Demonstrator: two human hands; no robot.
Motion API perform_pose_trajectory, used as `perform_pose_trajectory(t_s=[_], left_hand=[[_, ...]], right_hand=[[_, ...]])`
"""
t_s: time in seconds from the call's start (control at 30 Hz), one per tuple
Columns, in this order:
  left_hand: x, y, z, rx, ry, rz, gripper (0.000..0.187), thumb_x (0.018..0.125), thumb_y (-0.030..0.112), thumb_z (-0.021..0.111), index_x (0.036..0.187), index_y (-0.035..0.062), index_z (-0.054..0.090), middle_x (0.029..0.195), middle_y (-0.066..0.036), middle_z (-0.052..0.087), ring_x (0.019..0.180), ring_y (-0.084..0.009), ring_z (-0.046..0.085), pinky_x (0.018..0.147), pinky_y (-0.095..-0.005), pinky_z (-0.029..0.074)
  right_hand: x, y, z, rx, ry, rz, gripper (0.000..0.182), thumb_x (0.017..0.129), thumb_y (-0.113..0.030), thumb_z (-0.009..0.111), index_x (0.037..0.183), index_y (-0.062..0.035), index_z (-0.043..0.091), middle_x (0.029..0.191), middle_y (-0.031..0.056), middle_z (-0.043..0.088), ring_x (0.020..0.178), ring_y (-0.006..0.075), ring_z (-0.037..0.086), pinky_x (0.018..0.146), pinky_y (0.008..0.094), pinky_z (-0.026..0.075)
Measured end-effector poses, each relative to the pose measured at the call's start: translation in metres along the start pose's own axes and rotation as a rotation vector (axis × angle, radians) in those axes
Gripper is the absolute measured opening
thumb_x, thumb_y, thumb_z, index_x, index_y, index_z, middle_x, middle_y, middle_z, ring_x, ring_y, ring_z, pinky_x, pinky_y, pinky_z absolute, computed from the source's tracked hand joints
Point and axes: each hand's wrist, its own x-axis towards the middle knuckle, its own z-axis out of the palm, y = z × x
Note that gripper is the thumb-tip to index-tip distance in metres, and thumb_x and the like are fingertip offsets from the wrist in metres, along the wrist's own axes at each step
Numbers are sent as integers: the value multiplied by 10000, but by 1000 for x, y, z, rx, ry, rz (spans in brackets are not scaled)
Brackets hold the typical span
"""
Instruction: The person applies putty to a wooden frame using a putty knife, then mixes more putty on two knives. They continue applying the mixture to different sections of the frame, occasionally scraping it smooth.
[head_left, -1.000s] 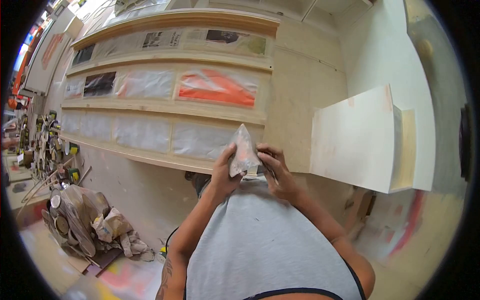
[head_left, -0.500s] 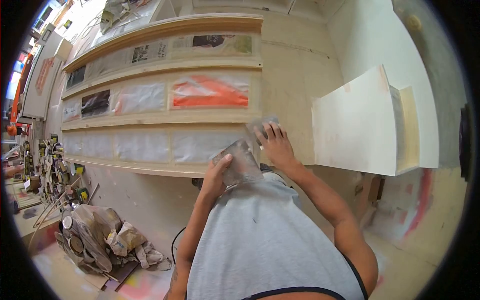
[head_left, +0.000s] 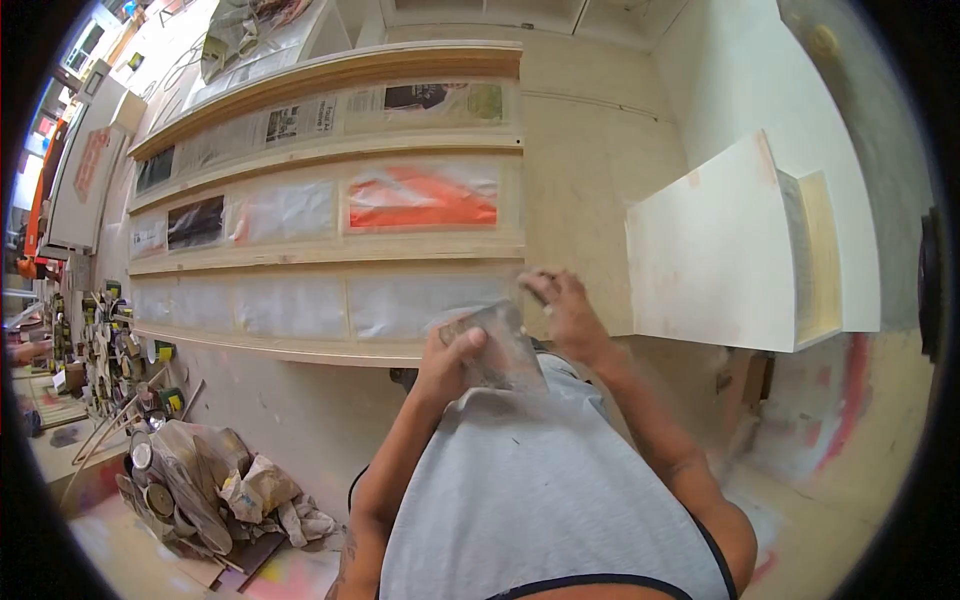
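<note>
A flat, grey-brown smeared plate (head_left: 508, 350) is gripped by my left hand (head_left: 447, 362), thumb on its upper face, just in front of the grey shirt. To its right, my right hand (head_left: 575, 318) is closed on a small greyish piece (head_left: 538, 288), blurred by motion and held apart from the plate. Both hands are at the near right corner of a long wooden frame (head_left: 330, 258), whose long openings are backed with whitish, printed and red-orange sheets.
At the right stands a white box-like panel (head_left: 715, 250). Crumpled, stained plastic and rags (head_left: 205, 490) lie at the lower left. Tools and cans (head_left: 110, 340) crowd the left side, where part of another person's arm shows at the edge.
My right hand has moved down and to the right with its piece, which has turned edge-on. My left hand has shifted slightly right with the plate.
</note>
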Motion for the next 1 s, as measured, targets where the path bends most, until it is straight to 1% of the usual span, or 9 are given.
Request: perform_pose_trajectory(t_s=[0.23, 0.33, 0.47, 0.57, 0.63, 0.83, 0.9, 0.97, 1.0], left_hand=[[22, -14, -12, -49, 230, 8, 426, 898, 284, 607, 1183, -31, 566, 1051, -125, 650, 893, -208, 662, 755, -364, 575], [15, -10, -19, -91, 270, -4, 380, 921, 290, 568, 1178, 10, 576, 1041, -106, 649, 906, -204, 659, 742, -350, 568], [4, -10, -25, -256, 302, -128, 348, 922, 346, 561, 1136, 74, 596, 1026, -74, 653, 926, -181, 656, 723, -313, 554], [10, -13, 4, -451, 422, -119, 328, 916, 348, 585, 1128, 97, 601, 1033, -47, 652, 892, -171, 649, 705, -337, 547], [16, -16, 9, -555, 256, -118, 312, 908, 325, 608, 1107, 85, 611, 995, -46, 655, 866, -161, 652, 708, -323, 546], [-32, 26, 43, -349, 27, 89, 385, 922, 253, 595, 1200, -11, 566, 1045, -68, 652, 890, -168, 655, 778, -329, 551], [-31, 15, 25, -415, -11, 92, 392, 926, 257, 594, 1206, -16, 565, 1053, -63, 648, 910, -162, 644, 796, -322, 540], [-38, 14, 23, -476, -64, 89, 400, 931, 262, 593, 1212, -21, 564, 1062, -57, 644, 931, -156, 633, 814, -314, 530], [-51, 20, 29, -161, -41, 113, 406, 935, 274, 596, 1210, -23, 567, 1062, -54, 641, 940, -149, 622, 827, -309, 520]], right_hand=[[42, 21, -19, -299, -7, 105, 475, 796, 10, 475, 1239, -123, 581, 1154, 125, 560, 1092, 333, 507, 939, 444, 408], [43, 15, -36, -372, -291, 151, 474, 787, 15, 468, 1225, -119, 592, 1136, 132, 574, 1068, 348, 523, 919, 459, 422], [24, -38, -78, -5, 77, 132, 426, 776, 78, 495, 1166, -56, 600, 1137, 148, 576, 1062, 354, 545, 961, 444, 428], [2, -71, -48, 398, 254, -293, 441, 793, 124, 504, 1199, -34, 574, 1140, 170, 562, 1133, 339, 525, 991, 404, 421], [2, -69, -11, 535, 260, -508, 460, 805, 141, 489, 1218, -43, 570, 1149, 173, 551, 1187, 338, 502, 986, 407, 430], [-5, -68, -18, 452, 348, -149, 294, 899, -9, 499, 1187, -34, 551, 1173, 184, 509, 1115, 300, 507, 924, 415, 455], [-17, -90, -10, 522, 535, -663, 269, 912, -53, 498, 1176, -27, 543, 1168, 166, 514, 1074, 277, 495, 927, 388, 436], [-11, -108, 12, 397, 604, -615, 291, 882, -61, 550, 1171, -31, 549, 1169, 150, 520, 1042, 273, 500, 938, 365, 408], [-5, -58, 49, 367, 486, -312, 319, 860, -87, 598, 1171, -36, 551, 1175, 131, 537, 1078, 267, 496, 957, 382, 389]])
